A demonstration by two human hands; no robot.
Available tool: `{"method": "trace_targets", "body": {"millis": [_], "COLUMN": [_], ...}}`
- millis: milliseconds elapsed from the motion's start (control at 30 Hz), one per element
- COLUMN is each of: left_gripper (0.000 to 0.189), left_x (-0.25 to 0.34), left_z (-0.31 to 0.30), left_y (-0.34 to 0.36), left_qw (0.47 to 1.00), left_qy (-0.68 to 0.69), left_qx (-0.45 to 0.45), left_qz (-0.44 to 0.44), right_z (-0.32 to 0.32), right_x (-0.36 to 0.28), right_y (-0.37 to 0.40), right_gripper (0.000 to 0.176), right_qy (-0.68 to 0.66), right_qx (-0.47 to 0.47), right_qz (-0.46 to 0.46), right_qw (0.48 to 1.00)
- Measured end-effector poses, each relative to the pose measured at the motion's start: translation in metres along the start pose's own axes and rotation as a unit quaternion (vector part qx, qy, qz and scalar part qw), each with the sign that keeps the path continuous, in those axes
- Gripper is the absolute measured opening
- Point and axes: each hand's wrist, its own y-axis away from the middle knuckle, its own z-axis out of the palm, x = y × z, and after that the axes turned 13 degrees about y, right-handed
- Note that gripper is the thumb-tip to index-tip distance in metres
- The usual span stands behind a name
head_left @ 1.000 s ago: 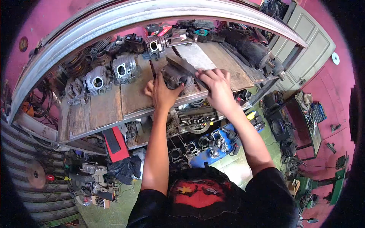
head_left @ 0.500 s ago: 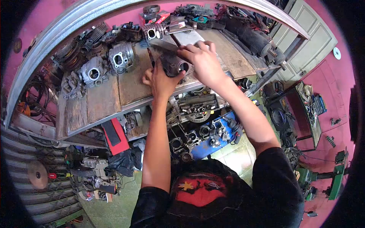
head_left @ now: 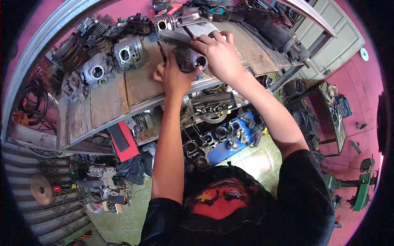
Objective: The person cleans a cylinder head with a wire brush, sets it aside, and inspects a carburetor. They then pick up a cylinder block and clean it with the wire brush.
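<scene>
On the wooden shelf, a dark metal cylinder part (head_left: 185, 58) with a round opening faces me. My left hand (head_left: 174, 76) grips it from the near left side, with the thumb by the opening. My right hand (head_left: 217, 53) is just right of and above the part, its fingers curled round the end of a flat, dark grey blade-like piece (head_left: 175, 37). That piece lies across the top of the dark part. A thin dark tool (head_left: 161, 52) stands out beside my left fingers.
Two grey engine castings (head_left: 128, 53) (head_left: 97, 70) rest left on the wooden shelf (head_left: 106, 104). A long dark cylinder (head_left: 271, 35) lies at the right. Beneath are a blue tray (head_left: 219, 155) with metal parts and a red box (head_left: 130, 149).
The camera view has shifted slightly. My right hand has moved a little up and left with the flat piece, which now shows more clearly above the dark part. My left hand keeps its grip.
</scene>
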Motion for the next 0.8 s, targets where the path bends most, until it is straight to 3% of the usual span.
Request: {"method": "trace_targets", "body": {"millis": [67,133,300,400,533,633,733,800], "left_gripper": [0.113,0.125,0.122,0.12,0.122,0.124,0.122,0.122], "left_x": [-0.003,-0.005,-0.002,0.0,-0.001,-0.004,-0.002,-0.002], "left_z": [0.002,0.003,0.003,0.002,0.002,0.004,0.004,0.005], "left_y": [-0.001,-0.002,0.002,0.0,-0.002,-0.002,-0.003,-0.002], "left_qw": [1.0,0.999,1.0,0.999,1.0,1.0,0.999,0.999], "left_qy": [0.01,0.047,0.002,0.016,0.026,0.024,0.025,0.033], "left_qx": [0.001,-0.006,0.017,0.028,-0.002,-0.005,-0.006,-0.008], "left_qz": [-0.001,-0.002,0.001,0.002,-0.016,-0.014,-0.018,-0.025], "right_z": [-0.004,-0.016,-0.075,-0.069,-0.009,0.004,-0.014,-0.041], "right_x": [0.003,0.008,0.017,0.007,0.003,0.008,0.02,0.019], "right_y": [0.004,0.022,0.085,0.078,0.027,0.004,0.034,0.068], "right_gripper": [0.049,0.049,0.059,0.059,0.051,0.049,0.055,0.063], "right_qy": [-0.006,-0.011,-0.018,0.023,0.022,0.012,-0.03,-0.021], "right_qx": [0.011,0.018,-0.055,-0.038,0.009,-0.034,-0.001,-0.045], "right_qz": [-0.01,-0.024,0.004,0.029,0.075,0.082,0.058,0.066], "right_qw": [1.0,0.999,0.998,0.999,0.997,0.996,0.998,0.997]}}
